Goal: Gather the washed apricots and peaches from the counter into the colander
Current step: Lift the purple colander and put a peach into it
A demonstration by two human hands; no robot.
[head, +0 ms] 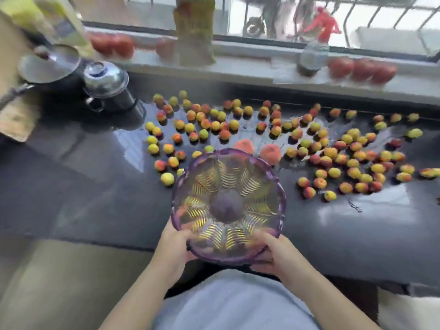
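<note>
Left hand (175, 248) and right hand (277, 252) both grip near rim of see-through purple plastic colander with slits (228, 206), fingers curled round its edge. Colander sits at front of dark shiny worktop (95, 198), nothing inside. Many small yellow-and-red apricots (333, 160) lie spread on worktop behind and beside it. Two bigger pink-orange peaches (270, 154) sit just behind colander's far rim. Shiny metal kettle (112, 91) far left.
</note>
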